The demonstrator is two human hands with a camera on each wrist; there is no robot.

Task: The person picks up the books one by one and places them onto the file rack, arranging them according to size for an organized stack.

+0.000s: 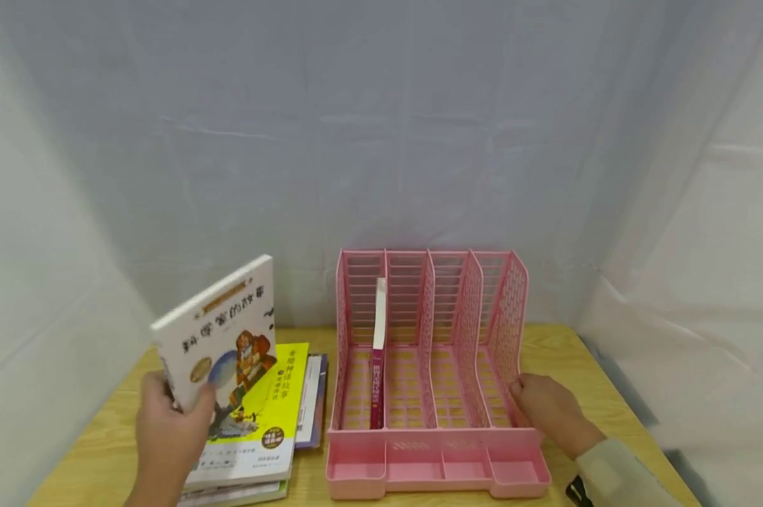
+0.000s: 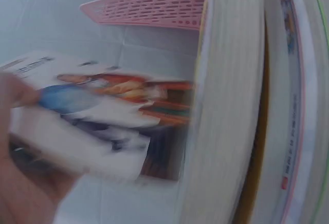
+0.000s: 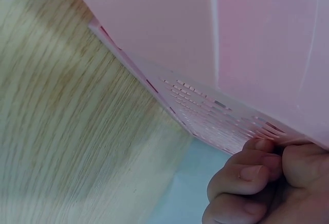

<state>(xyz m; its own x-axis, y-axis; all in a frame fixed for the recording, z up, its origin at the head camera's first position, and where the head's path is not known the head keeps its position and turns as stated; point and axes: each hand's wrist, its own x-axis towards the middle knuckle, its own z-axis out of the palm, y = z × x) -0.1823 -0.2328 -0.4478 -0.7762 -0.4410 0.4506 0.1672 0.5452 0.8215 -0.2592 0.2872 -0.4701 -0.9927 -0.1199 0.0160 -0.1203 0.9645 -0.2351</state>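
Observation:
My left hand [image 1: 173, 422] grips a white book [image 1: 235, 331], thumb on the illustrated cover; the book is tilted and raised over a stack on the left. On top of that stack lies a yellow and white book [image 1: 286, 394]. To the right stands a pink desk file rack [image 1: 438, 440] with upright dividers. My right hand [image 1: 549, 408] pinches the rack's right side wall, and its curled fingers [image 3: 239, 178] show at the perforated panel in the right wrist view. One thin book with a magenta spine [image 1: 377, 387] stands in the rack's leftmost slot.
More books show edge-on in the left wrist view, one with a thick block of pages [image 2: 226, 100]. A purple-edged book [image 1: 318, 401] sticks out right of the stack. Small trays [image 1: 413, 470] run along the rack's front. Pale sheeting [image 1: 368, 141] hangs behind the wooden table [image 1: 546, 345].

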